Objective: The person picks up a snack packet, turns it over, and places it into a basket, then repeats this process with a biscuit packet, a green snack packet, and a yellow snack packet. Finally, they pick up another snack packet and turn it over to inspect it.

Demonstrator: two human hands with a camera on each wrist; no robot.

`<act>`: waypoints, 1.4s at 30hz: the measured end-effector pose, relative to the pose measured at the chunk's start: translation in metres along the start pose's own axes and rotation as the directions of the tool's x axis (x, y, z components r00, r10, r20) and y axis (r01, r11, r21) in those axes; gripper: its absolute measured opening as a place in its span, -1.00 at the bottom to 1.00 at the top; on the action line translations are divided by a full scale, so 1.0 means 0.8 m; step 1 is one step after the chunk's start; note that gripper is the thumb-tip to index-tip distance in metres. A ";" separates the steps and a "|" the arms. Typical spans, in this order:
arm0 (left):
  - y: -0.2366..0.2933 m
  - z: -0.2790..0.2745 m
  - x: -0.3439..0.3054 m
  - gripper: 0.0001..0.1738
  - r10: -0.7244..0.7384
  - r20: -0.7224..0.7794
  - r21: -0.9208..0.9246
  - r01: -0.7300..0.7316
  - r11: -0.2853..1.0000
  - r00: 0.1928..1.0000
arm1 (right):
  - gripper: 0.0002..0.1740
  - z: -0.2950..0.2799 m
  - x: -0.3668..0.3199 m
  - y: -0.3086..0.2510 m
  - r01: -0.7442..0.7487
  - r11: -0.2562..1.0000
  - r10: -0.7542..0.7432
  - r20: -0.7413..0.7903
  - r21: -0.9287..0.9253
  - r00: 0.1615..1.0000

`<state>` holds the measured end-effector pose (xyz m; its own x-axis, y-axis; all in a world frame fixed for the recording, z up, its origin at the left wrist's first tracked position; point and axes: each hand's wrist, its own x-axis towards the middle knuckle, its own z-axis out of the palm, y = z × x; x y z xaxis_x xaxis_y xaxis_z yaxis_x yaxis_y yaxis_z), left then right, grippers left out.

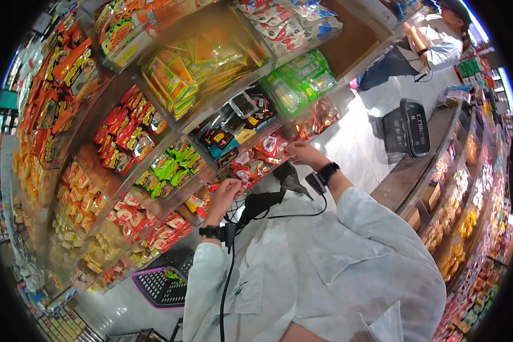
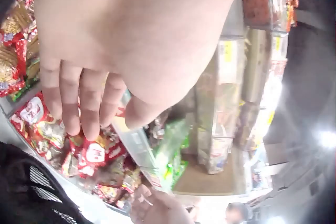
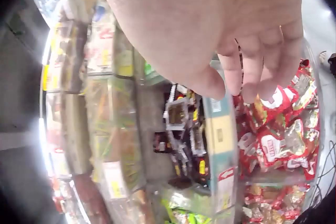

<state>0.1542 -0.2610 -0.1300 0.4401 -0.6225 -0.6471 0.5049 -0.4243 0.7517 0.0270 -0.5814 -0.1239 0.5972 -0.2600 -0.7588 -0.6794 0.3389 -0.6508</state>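
Observation:
My left hand [image 1: 225, 196] hangs over the front edge of a bin of red snack packets [image 1: 248, 169]. In the left wrist view its fingers [image 2: 90, 108] point down and slightly apart, overlapping the packets, with nothing gripped. At the bin's far end, my right hand [image 1: 306, 156] has its fingertips right at a shiny red packet [image 1: 272, 146]. From the right wrist view, the fingers [image 3: 252, 71] are loosely bent above red packets [image 3: 275, 148], and the thumb stands apart from them.
Tiered bins hold green packets [image 1: 171, 171], dark boxed sweets [image 1: 242, 105] and yellow packets [image 1: 179, 80]. A black basket [image 1: 406, 130] stands in the aisle; a purple-rimmed basket [image 1: 164, 285] is on the floor at left. Another person [image 1: 436, 43] stands at upper right.

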 end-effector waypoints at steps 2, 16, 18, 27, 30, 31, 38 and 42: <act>0.005 0.008 0.031 -0.69 -0.102 0.013 -0.019 0.102 0.995 0.995 | -0.74 -0.024 0.077 0.025 -0.067 0.997 0.070 0.056 -0.049 0.996; -0.018 0.133 0.159 -0.21 -0.288 -0.238 -0.006 0.295 0.956 0.928 | -0.69 -0.050 0.227 0.062 -0.025 0.972 0.089 0.269 -0.234 0.959; -0.008 0.160 0.156 -0.12 -0.355 -0.251 -0.164 0.322 0.933 0.901 | -0.69 -0.054 0.218 0.058 -0.036 0.981 0.091 0.286 -0.192 0.954; 0.009 0.175 0.153 -0.33 -0.367 -0.295 -0.472 0.199 0.859 0.882 | -0.61 -0.069 0.175 -0.022 -0.233 0.954 0.300 0.577 -0.190 0.760; 0.005 0.159 0.154 -0.52 -0.350 -0.256 -0.720 0.064 0.691 0.901 | -0.60 -0.074 0.170 -0.037 -0.233 0.954 0.298 0.651 -0.187 0.698; 0.006 0.158 0.155 -0.59 -0.323 -0.244 -0.713 0.057 0.699 0.915 | -0.53 -0.075 0.167 -0.037 -0.184 0.956 0.287 0.613 -0.227 0.736; 0.014 0.144 0.157 -0.63 -0.278 -0.203 -0.578 0.114 0.808 0.939 | -0.45 -0.056 0.126 -0.051 -0.103 0.928 0.281 0.491 -0.358 0.825; -0.005 0.135 0.150 -0.67 -0.186 -0.250 -0.574 0.009 0.819 0.950 | -0.48 -0.045 0.112 -0.040 -0.145 0.965 0.241 0.513 -0.219 0.824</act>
<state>0.1251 -0.4049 -0.1974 0.5100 -0.3485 -0.7864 0.8435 0.0237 0.5365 0.0873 -0.6484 -0.1721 0.5472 0.3313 -0.7686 -0.8358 0.1666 -0.5232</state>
